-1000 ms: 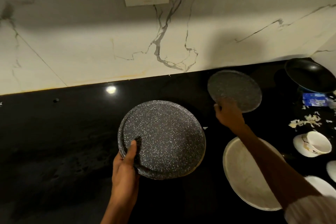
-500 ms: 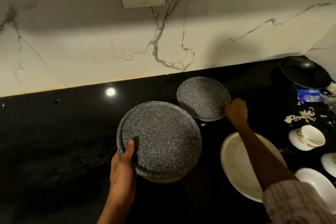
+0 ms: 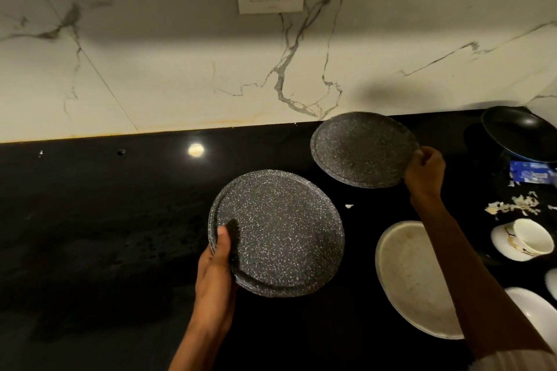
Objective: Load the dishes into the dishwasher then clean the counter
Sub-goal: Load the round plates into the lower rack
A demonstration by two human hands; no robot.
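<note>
Two speckled plates are held over the black counter (image 3: 90, 220), the left hand (image 3: 215, 274) gripping the big plate (image 3: 280, 235) and the right hand (image 3: 425, 172) pinching the small plate (image 3: 361, 149), with a white plate (image 3: 413, 277), cup (image 3: 532, 239), scraps (image 3: 512, 208) and pan (image 3: 518, 132) rightward, marble wall (image 3: 150, 69) behind.

Glossy black counter (image 3: 90, 235) has a big white plate (image 3: 413, 280), a tipped cup (image 3: 532, 239) on its saucer (image 3: 501, 242), a black pan (image 3: 518, 132) and food scraps (image 3: 512, 208).
</note>
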